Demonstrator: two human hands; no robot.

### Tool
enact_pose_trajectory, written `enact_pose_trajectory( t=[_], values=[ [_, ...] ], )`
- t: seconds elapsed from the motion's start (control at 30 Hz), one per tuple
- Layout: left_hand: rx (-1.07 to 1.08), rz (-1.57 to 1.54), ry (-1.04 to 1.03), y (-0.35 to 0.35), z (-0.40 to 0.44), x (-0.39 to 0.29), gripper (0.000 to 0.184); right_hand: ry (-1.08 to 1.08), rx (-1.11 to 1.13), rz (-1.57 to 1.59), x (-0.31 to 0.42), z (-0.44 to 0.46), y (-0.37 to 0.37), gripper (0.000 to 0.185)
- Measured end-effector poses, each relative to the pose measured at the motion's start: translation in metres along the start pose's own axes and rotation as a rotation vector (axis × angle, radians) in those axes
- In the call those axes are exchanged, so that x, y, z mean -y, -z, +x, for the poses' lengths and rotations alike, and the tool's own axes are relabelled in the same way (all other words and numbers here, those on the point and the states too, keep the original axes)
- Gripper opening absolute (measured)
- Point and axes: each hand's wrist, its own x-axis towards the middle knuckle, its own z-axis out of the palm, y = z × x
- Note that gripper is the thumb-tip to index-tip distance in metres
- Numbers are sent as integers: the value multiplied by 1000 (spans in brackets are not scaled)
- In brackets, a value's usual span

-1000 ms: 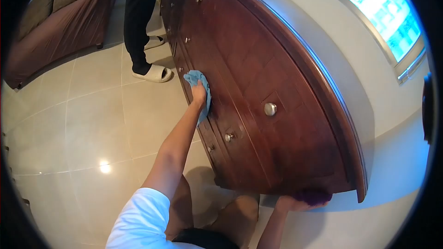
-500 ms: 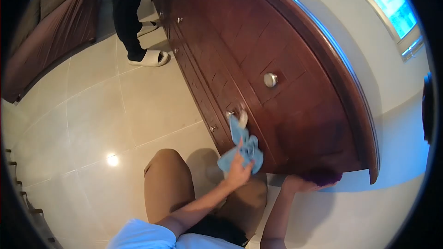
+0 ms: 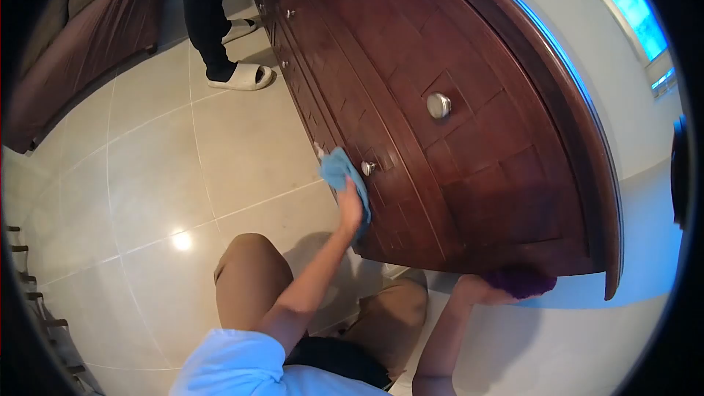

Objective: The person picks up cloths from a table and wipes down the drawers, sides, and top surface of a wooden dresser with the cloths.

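Note:
A light blue cloth is in my left hand, pressed against the lower drawers of the dark red-brown wooden dresser. The cloth lies just left of a small silver knob and covers part of the dresser's lower edge. My right hand holds a purple cloth at the near end of the dresser, with some fingers hidden behind or under it. A larger silver knob shows on the upper drawer.
Another person in black trousers and pale slippers stands by the dresser's far end. A covered sofa is at the upper left. Dark furniture feet line the left edge. Behind the dresser are a wall and window.
My left hand with the blue cloth came back from farther along the dresser, passed over the near lower corner, and now rests on the lower drawers. My right hand stays at the near end.

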Motion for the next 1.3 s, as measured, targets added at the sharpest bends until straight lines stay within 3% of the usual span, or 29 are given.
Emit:
enact_pose_trajectory(
  t=[0.03,0.07,0.1,0.13,0.2,0.3,0.37,0.4,0.47,0.5,0.57,0.63,0.7,0.77,0.87,0.9,0.93,1.0,1.03,1.07,1.1,1.13,1.2,1.23,1.3],
  values=[
    [275,294,220,21,-19,4,52,-84,-18,-57,7,-1,-2,67],
    [286,392,296,26,-46,-14,48,-127,-34,-87,9,2,-2,68],
    [240,301,246,29,-73,-19,44,-170,-50,-115,12,5,-1,68],
    [215,252,269,36,-89,-5,42,129,91,-365,12,9,3,65],
    [154,109,261,39,-92,-15,41,427,216,-617,7,11,12,63],
    [28,-235,241,39,-62,-36,43,111,175,-326,2,9,21,62],
    [14,-275,98,27,-45,-95,46,-75,255,-210,22,16,12,86],
    [23,-272,92,24,-45,-114,46,-78,244,-211,24,14,12,86],
    [182,-25,-175,15,-46,-138,44,-475,69,-133,24,9,14,89],
    [194,-29,-185,10,-52,-133,44,-471,53,-129,20,7,17,89],
    [408,195,-105,2,-78,-112,40,-594,22,-71,12,3,22,81],
    [391,61,-36,3,-116,-145,37,-867,-21,73,7,-3,33,74],
    [217,67,341,21,-115,-179,29,-1194,-95,238,11,0,45,67],
    [114,-105,132,28,-92,-221,31,-1425,-219,366,24,24,58,62],
    [30,-96,-244,9,-62,-350,34,-1280,-258,448,56,106,48,58],
    [51,-99,-346,-5,-61,-389,36,-899,-32,457,64,147,36,33],
    [59,-96,-339,-22,-62,-406,36,-827,16,370,71,175,21,34],
    [377,-171,-235,-57,-79,-432,31,-689,187,263,77,207,-7,34],
    [625,36,-158,-76,-91,-442,30,-618,308,246,73,210,-23,33],
    [977,344,-242,-99,-96,-450,35,-441,809,78,70,227,-38,33],
    [1067,671,-689,-123,-106,-448,38,-242,1298,-101,68,242,-49,32],
    [1108,992,-1155,-141,-111,-444,42,-249,1296,-115,72,244,-48,32],
    [1178,1041,-1161,-153,-99,-446,45,-63,1353,-421,77,250,-50,32],
    [1240,1098,-1172,-158,-90,-444,48,-73,1349,-431,68,253,-55,32],
    [1291,1163,-1155,-185,-68,-442,48,-371,1308,-323,45,251,-64,31]
  ],
)
